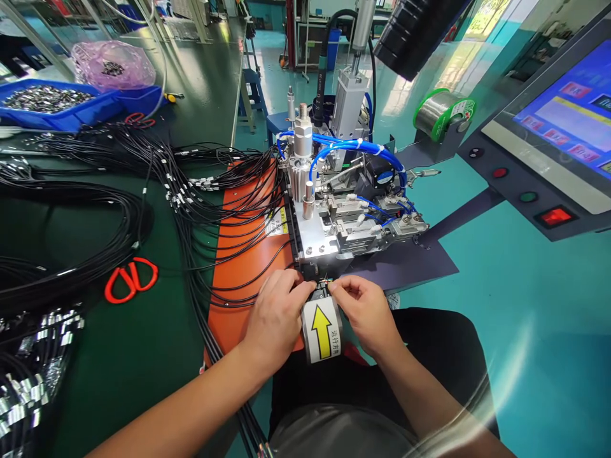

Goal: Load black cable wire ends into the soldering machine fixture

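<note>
Both hands meet at the front of a metal soldering machine (329, 242), at the end of its feed track. My left hand (279, 312) is closed, thumb and fingers pressed at the track's left side; a black cable (238, 301) runs in under it. Opposite, my right hand (365, 312) pinches with thumb and forefinger at tiny coloured wire ends (326, 280) between the hands. Fingers partly hide what is gripped. Just below sits a rounded guide with a white label (310, 331) bearing a yellow arrow that points toward the machine.
Black cables (191, 216) lie across the orange plate (226, 254) and green table. Red-handled scissors (131, 280) rest among them. Farther back are a blue tray (105, 102) of metal parts and a pink bag (112, 60). A solder spool (442, 114) and control panel (539, 159) stand right.
</note>
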Action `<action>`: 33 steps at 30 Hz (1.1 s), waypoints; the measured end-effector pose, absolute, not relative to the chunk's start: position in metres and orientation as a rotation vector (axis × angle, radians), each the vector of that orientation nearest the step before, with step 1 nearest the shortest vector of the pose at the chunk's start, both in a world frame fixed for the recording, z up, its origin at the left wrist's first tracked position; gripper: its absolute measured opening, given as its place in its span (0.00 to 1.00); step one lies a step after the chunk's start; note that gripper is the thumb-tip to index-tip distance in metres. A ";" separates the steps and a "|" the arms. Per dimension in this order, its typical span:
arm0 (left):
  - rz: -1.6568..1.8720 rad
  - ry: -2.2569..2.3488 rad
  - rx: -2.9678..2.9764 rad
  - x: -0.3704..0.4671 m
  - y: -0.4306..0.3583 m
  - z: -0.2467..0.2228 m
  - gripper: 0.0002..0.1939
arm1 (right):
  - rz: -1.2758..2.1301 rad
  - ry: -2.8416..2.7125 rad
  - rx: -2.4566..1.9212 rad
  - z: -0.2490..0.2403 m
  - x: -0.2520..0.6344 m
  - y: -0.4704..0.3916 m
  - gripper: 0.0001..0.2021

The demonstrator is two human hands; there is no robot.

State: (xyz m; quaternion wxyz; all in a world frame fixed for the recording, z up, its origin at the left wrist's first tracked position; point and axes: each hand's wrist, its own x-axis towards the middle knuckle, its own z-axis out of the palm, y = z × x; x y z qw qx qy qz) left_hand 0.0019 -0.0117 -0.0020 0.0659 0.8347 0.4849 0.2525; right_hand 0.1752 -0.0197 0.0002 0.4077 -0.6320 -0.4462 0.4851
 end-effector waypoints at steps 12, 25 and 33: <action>0.775 1.450 2.509 0.003 -0.012 -0.003 0.13 | 1.005 -1.351 -1.673 -0.004 0.176 -0.016 0.11; 0.797 1.448 2.506 0.003 -0.011 -0.003 0.13 | 0.894 -1.622 -1.531 0.003 0.190 -0.005 0.13; 0.820 1.443 2.504 0.004 -0.011 -0.003 0.13 | 0.886 -1.601 -1.530 0.007 0.188 -0.005 0.10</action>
